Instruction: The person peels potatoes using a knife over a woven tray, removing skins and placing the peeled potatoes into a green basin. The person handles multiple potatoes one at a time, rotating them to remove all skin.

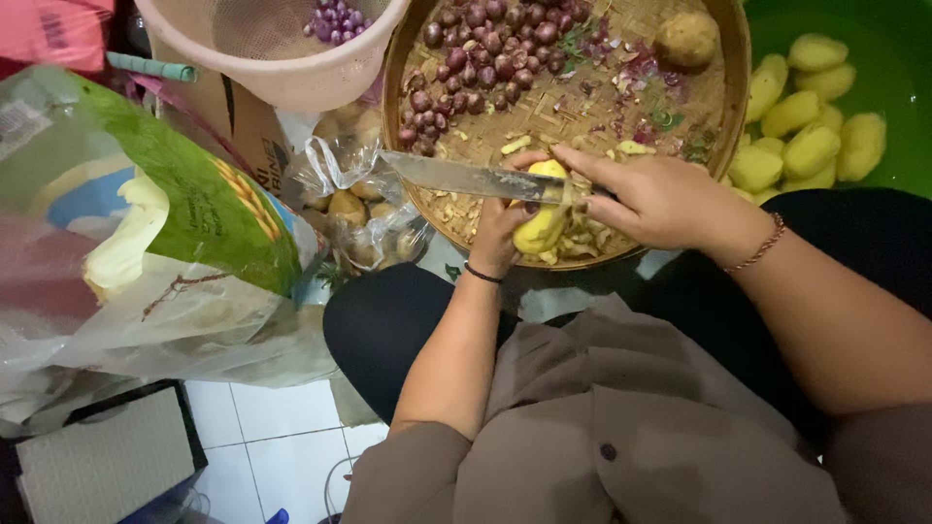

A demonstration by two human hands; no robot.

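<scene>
At the centre of the frame the left hand (500, 233) is closed around a yellow potato (541, 225), most of whose skin is already off, holding it just over the near rim of a round woven tray (733, 87). The right hand (660, 199) grips the handle of a long knife (466, 178), thumb and forefinger pinched near the blade's base; the blade lies flat against the top of the potato and points toward the left of the frame. Under the hands, on the tray's near side, lies a heap of pale peelings (456, 209), which suggests a good deal of peeling is behind. Farther up the tray sits a pile of small red shallots (485, 49), still in their skins, and near its upper right edge one brown unpeeled potato (687, 39). At the upper right a green basin (893, 58) holds a cluster of peeled yellow potatoes (806, 126), the finished share as far as can be judged. Left of the tray, a clear plastic bag (354, 209) holds more brown potatoes, so some appear left to do. At the top, a pink basket (291, 68) contains a few more shallots. A large printed plastic sack (165, 213) fills the left side, above a white tiled floor (272, 437).
</scene>
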